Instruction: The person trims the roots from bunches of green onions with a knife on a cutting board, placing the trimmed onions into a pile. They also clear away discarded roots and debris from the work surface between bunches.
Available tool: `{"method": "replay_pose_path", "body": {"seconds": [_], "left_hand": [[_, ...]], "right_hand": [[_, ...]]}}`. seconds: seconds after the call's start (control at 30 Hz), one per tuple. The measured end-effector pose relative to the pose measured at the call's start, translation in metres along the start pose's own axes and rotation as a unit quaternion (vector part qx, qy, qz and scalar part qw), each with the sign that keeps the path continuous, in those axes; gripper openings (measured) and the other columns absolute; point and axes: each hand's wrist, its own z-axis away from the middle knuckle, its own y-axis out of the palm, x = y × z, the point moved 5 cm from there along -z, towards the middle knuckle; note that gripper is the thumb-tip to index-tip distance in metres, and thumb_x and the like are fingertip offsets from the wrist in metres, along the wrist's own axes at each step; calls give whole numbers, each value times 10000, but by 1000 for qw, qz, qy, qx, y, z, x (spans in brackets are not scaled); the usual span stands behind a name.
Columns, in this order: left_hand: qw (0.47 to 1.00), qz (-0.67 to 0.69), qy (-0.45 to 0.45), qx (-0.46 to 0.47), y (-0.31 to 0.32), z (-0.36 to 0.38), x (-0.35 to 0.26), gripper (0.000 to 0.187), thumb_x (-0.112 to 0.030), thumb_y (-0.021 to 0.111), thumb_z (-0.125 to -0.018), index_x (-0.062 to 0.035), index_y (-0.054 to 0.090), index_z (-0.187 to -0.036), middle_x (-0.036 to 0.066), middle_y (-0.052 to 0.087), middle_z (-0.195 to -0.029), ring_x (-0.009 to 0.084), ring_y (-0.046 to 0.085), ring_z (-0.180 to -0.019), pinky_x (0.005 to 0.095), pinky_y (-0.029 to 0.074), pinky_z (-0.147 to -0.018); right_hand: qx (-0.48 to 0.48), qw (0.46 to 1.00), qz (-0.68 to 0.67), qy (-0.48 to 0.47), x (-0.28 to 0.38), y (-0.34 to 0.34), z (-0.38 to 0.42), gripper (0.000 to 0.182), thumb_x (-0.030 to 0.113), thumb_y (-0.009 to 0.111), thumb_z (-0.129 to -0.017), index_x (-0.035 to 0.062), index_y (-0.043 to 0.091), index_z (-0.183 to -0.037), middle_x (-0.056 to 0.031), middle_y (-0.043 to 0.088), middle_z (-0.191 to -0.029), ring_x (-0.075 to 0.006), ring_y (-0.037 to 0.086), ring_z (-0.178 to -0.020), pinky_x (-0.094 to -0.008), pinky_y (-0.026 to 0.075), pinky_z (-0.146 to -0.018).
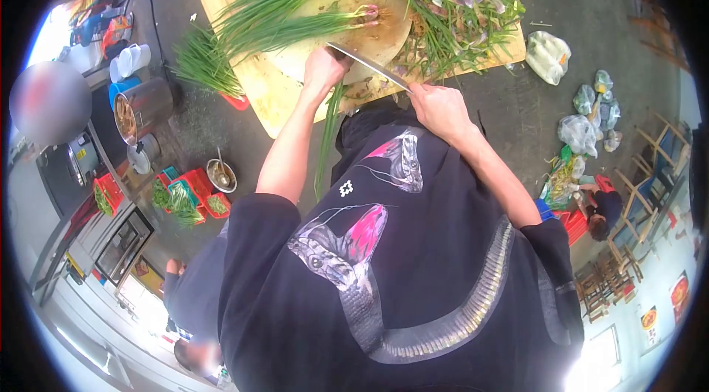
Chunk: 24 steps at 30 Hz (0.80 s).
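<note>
- Right hand is closed around the handle of a knife; its blade slants across the near edge of the round chopping block
- Left hand presses down at the block's near edge, fingers curled; whether it grips anything cannot be told
- Green onions lie across the block, leaves overhanging its left edge; a loose pile of green onions sits at the right end of the wooden board

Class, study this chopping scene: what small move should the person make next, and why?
Probably draw the scallion bunch nearer the knife. The right hand holds the knife with its blade over the round chopping block, the left hand rests beside it, and no stalks lie under the blade.
</note>
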Motion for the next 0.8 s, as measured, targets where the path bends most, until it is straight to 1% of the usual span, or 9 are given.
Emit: {"method": "replay_pose_path", "body": {"seconds": [0.1, 0.23, 0.33, 0.4, 0.53, 0.63, 0.73, 0.8], "left_hand": [[1000, -13, -18, 9, -2, 3, 0, 386, -426, 743, -886, -58, 833, -953, 200, 764, -803, 395, 755, -834, 477, 577, -797], [1000, -8, -20, 9, -7, 7, -6, 404, -440, 739, -899, -53, 843, -952, 205, 771, -817, 396, 760, -845, 470, 583, -822], [999, -41, -28, 12, -5, 4, -4, 426, -462, 734, -916, -50, 838, -939, 158, 775, -785, 323, 761, -775, 434, 582, -780], [999, -45, -1, -1, -4, 4, -6, 429, -459, 722, -929, -48, 839, -967, 176, 771, -798, 346, 761, -790, 443, 581, -784], [998, -59, 34, -12, -5, 7, -10, 422, -441, 702, -954, -47, 838, -1019, 207, 766, -826, 382, 761, -825, 460, 582, -795], [998, -37, 53, -25, -8, 10, -17, 392, -400, 696, -969, -35, 836, -953, 263, 718, -760, 450, 731, -783, 501, 580, -767], [996, -68, 55, -10, -7, 10, -15, 402, -407, 698, -966, -37, 831, -1046, 233, 754, -818, 404, 752, -816, 472, 581, -777], [996, -59, 64, -19, -6, 13, -16, 392, -392, 694, -972, -31, 829, -1042, 239, 750, -813, 413, 748, -807, 475, 579, -769]], "right_hand": [[-17, 1000, -13, -5, -1, 1, 0, 170, 203, 620, -999, 52, 656, -932, -182, 718, -748, -395, 735, -710, -523, 580, -637], [13, 1000, -20, 16, -6, 3, -2, 223, 240, 636, -1007, 44, 666, -905, -205, 705, -716, -410, 730, -703, -530, 579, -640], [20, 999, -32, 20, -10, 4, -4, 254, 256, 642, -1011, 36, 674, -889, -218, 702, -714, -426, 726, -707, -541, 578, -649], [21, 998, -46, 22, -12, 1, -5, 265, 260, 641, -1012, 31, 678, -884, -222, 704, -724, -437, 724, -717, -549, 577, -658], [42, 997, -64, 29, -14, 0, -7, 252, 255, 636, -1018, 22, 680, -933, -237, 703, -768, -455, 708, -753, -558, 559, -684], [53, 997, -47, 21, -15, 7, -19, 254, 255, 629, -1022, 20, 680, -940, -235, 708, -772, -453, 711, -751, -559, 562, -684], [51, 997, -42, 27, -15, 16, -23, 257, 257, 623, -1025, 20, 681, -946, -233, 712, -775, -451, 715, -747, -560, 564, -680], [45, 998, -41, 30, -14, 20, -20, 261, 260, 617, -1028, 20, 682, -949, -232, 715, -779, -450, 717, -746, -561, 566, -678]]}}
